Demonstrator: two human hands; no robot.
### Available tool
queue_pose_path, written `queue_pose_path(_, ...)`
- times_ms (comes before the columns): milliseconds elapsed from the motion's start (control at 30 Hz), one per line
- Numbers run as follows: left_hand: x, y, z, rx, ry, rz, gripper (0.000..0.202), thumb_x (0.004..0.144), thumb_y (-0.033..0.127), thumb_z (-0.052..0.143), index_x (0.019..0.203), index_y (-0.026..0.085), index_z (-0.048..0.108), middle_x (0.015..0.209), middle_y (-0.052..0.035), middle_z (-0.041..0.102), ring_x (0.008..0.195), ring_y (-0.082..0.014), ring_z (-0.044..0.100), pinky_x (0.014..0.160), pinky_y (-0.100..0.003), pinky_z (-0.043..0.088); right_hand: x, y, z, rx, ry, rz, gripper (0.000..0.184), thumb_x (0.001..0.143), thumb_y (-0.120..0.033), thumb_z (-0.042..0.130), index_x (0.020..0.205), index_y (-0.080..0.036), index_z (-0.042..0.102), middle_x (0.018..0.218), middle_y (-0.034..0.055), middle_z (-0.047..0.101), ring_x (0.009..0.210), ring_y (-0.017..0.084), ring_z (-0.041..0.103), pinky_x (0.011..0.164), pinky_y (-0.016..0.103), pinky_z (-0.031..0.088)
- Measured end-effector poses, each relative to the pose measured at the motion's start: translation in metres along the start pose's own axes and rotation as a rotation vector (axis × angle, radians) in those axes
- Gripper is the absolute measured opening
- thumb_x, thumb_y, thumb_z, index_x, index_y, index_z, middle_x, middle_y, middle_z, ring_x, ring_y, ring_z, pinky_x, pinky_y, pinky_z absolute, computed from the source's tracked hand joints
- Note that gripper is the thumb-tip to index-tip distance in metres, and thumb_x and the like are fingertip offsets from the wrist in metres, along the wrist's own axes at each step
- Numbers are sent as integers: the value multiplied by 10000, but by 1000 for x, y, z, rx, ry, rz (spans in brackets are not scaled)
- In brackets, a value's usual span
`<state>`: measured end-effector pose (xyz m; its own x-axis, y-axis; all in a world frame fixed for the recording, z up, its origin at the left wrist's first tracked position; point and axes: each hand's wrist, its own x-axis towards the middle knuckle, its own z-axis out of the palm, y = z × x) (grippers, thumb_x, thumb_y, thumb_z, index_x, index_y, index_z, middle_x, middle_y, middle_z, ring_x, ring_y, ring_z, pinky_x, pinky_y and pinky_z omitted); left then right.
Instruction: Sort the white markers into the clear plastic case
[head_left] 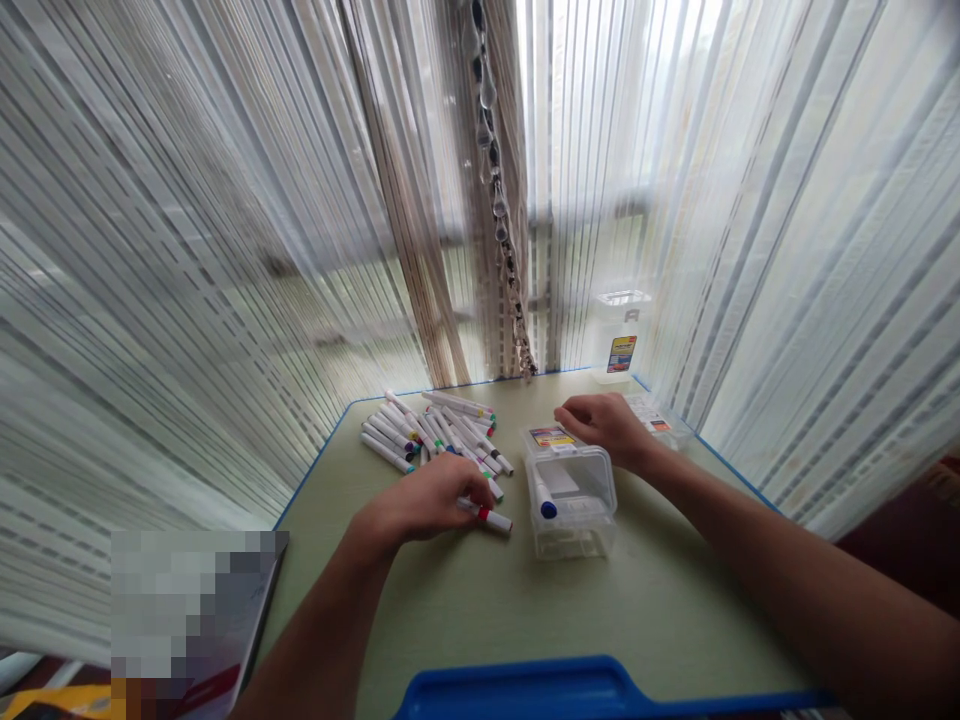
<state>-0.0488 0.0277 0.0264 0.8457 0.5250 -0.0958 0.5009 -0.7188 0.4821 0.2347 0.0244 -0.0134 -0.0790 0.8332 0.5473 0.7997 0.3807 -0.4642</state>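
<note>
My left hand [450,490] is closed around a white marker [496,520] with a red band, just above the table in front of the marker pile. Behind that hand lies a loose heap of white markers [394,430] with coloured ends. To the right of it rests a clear plastic box [574,540], open towards me, with a blue-ended marker [548,508] inside. My right hand [604,422] is at the box's far right side, its fingers curled together by the labelled part; their exact hold is partly hidden.
A second clear box [621,340] stands upright at the back right corner, and another clear case [656,420] lies behind my right wrist. The pale green table [465,610] has a blue front tray [517,690]. String curtains [300,200] hang behind it.
</note>
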Motion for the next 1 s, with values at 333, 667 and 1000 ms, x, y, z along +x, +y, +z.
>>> queue_pose_path(333, -4, 1, -9, 28, 195, -95, 134, 759, 233, 755, 879, 174, 768, 847, -22, 743, 785, -172, 667, 702, -243, 476, 0, -2, -1, 26, 5, -16, 437, 875, -375, 510, 484, -181, 521, 449, -25, 431, 458, 106, 349, 505, 282, 250)
queue_pose_path(667, 21, -39, -23, 291, 606, -381, 230, 958, 184, 510, 1037, 160, 725, 1048, -105, 726, 960, -225, 682, 928, -381, 517, 1, 5, -2, 56, 108, 17, 419, 908, -363, 525, 536, -184, 594, 514, 39, 644, 455, 140, 518, 518, 271, 340)
queue_pose_path(1000, 85, -63, -46, 521, 253, -330, 346, 961, 340, 616, 1270, 185, 604, 1292, -110, 619, 1078, -244, 645, 901, -456, 563, 2, 13, 3, 28, 181, -4, 417, 922, -345, 518, 537, -194, 574, 514, 40, 628, 451, 144, 498, 525, 290, 303)
